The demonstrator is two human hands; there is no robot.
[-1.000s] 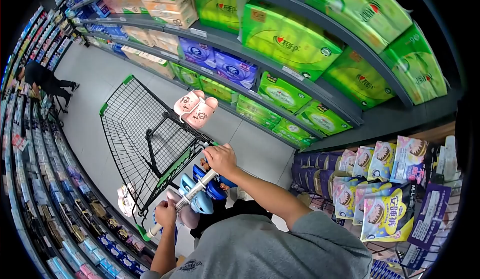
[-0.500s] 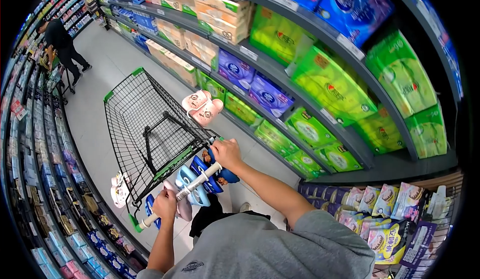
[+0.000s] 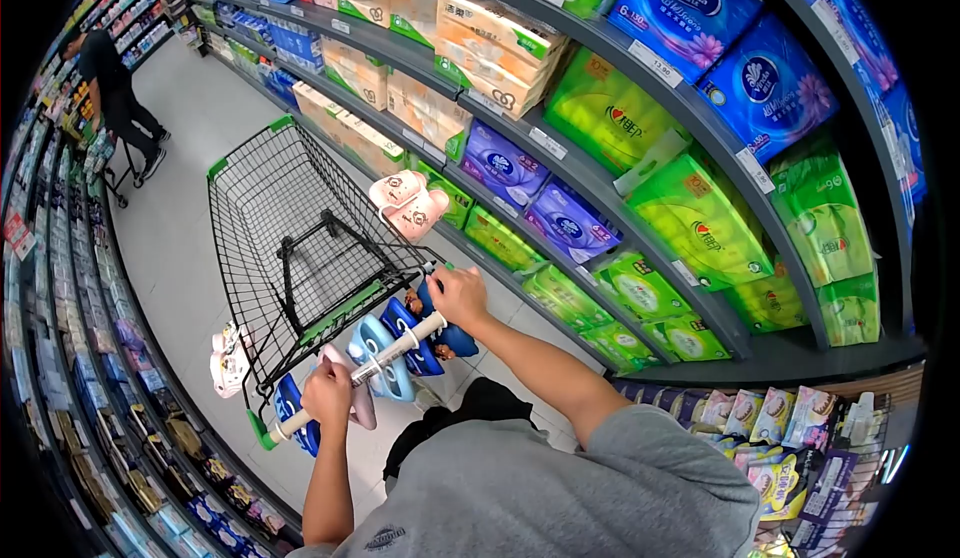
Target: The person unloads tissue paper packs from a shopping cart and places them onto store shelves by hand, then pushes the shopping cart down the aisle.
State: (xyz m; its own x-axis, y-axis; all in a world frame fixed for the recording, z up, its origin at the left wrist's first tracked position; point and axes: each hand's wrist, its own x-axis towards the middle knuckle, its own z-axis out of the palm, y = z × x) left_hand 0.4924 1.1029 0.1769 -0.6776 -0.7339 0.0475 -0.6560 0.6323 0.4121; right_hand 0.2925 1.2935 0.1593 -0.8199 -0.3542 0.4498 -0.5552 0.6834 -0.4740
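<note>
Both hands are wrapped around the pale handle bar of a black wire shopping cart with green trim. My left hand grips it towards the left end, and my right hand closes over its right end. Between them, light blue slippers and darker blue slippers hang by the bar. A pinkish shoe shows beside my left hand, partly hidden by it. Pink clogs hang on the cart's right side, and white clogs on its left.
Shelves with green tissue packs, blue tissue packs and purple packs line the right side. Another shelf of small goods runs along the left. Up the aisle floor, a person in black bends over another cart.
The cart and I have moved a little forward along the aisle, and the right-hand shelves have shifted rightward and down in view. Both hands keep their hold on the bar.
</note>
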